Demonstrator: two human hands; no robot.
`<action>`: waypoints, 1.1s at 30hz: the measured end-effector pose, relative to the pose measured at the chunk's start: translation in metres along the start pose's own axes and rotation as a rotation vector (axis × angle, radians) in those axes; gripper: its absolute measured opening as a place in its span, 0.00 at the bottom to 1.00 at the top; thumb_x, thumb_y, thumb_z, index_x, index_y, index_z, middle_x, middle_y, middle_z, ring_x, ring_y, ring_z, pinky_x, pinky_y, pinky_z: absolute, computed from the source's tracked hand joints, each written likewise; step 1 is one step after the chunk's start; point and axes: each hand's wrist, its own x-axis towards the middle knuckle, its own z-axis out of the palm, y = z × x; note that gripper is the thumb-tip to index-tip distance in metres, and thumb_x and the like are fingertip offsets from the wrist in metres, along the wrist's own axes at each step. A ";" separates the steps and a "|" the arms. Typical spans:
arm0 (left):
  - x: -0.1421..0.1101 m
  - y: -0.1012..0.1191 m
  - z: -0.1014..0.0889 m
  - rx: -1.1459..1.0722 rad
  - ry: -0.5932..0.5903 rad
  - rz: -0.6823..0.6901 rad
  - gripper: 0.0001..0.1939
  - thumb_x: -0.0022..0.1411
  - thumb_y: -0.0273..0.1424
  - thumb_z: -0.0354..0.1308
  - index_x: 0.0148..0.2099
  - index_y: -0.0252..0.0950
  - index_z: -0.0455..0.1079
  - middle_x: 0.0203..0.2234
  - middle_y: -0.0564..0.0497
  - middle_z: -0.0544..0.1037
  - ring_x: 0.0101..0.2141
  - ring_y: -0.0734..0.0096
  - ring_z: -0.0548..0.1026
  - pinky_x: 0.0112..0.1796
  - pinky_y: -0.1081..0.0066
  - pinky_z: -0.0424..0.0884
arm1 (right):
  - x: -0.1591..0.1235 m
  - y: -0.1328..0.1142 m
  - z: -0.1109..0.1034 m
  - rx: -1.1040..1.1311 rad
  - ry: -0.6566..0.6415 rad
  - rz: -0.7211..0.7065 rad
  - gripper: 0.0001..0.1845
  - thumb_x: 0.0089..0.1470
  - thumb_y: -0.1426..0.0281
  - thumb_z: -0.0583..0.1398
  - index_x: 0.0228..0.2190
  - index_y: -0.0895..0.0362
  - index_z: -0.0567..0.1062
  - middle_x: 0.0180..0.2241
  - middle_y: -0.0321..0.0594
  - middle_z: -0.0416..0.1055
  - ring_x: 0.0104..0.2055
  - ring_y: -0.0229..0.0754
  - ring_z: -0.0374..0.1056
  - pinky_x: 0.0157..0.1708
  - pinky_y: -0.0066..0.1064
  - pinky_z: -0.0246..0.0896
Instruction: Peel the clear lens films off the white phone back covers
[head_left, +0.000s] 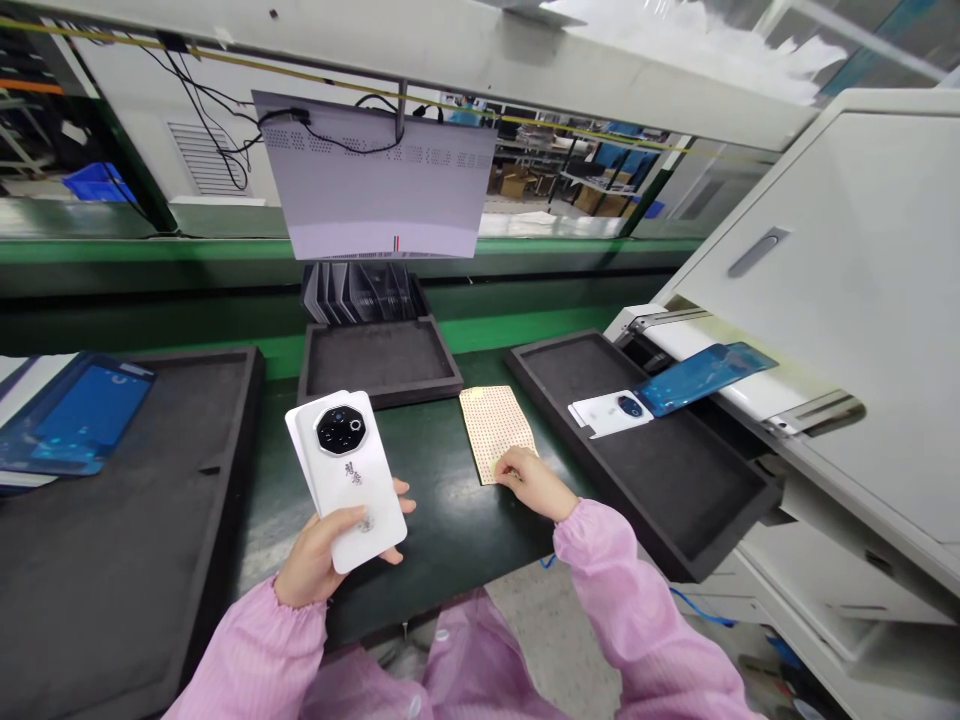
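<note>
My left hand [316,560] is wrapped round white phone back panels [375,520], two stacked and slightly fanned, tilted up towards me. The front one carries a black octagonal camera area [341,431] and dark printed characters. On the green bench lies a sheet of small red dot stickers [495,425], pale with a yellowish patch. At its near right corner, my right hand [536,482] pinches with thumb and forefinger. Whether a single sticker has come loose between the fingertips is too small to tell.
A black foam tray [210,560] at left holds blue-filmed sheets [97,410]. Another tray [675,500] at right has a white panel [611,413] and a blue film [705,377], beside a white machine [885,250]. Dark panels [360,292] stand behind the middle tray [375,360].
</note>
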 end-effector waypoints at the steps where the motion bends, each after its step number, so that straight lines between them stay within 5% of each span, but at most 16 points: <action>1: 0.000 0.000 0.000 0.002 -0.001 0.003 0.15 0.56 0.26 0.53 0.46 0.33 0.70 0.47 0.40 0.73 0.47 0.42 0.70 0.26 0.60 0.77 | 0.001 -0.002 0.000 -0.013 -0.007 0.003 0.11 0.44 0.83 0.56 0.17 0.57 0.66 0.22 0.36 0.67 0.29 0.40 0.61 0.36 0.33 0.54; 8: -0.001 0.001 0.002 -0.011 -0.004 -0.001 0.15 0.55 0.26 0.53 0.46 0.32 0.70 0.46 0.39 0.73 0.46 0.43 0.70 0.26 0.61 0.77 | 0.004 -0.007 0.001 -0.067 -0.060 0.002 0.14 0.40 0.86 0.52 0.15 0.56 0.62 0.19 0.35 0.62 0.27 0.39 0.57 0.33 0.32 0.50; 17: -0.001 -0.002 0.000 -0.017 -0.020 0.000 0.15 0.55 0.26 0.54 0.47 0.33 0.70 0.46 0.40 0.74 0.47 0.41 0.70 0.26 0.60 0.77 | 0.002 0.007 -0.005 -0.001 -0.060 0.022 0.09 0.48 0.79 0.54 0.19 0.56 0.64 0.21 0.34 0.64 0.25 0.37 0.60 0.28 0.28 0.55; 33: 0.001 -0.002 -0.002 0.009 -0.041 -0.016 0.16 0.55 0.26 0.54 0.47 0.33 0.70 0.45 0.40 0.75 0.43 0.44 0.73 0.27 0.60 0.77 | 0.005 -0.005 -0.001 -0.139 -0.062 0.007 0.13 0.44 0.84 0.53 0.17 0.56 0.65 0.20 0.36 0.65 0.27 0.40 0.60 0.33 0.31 0.52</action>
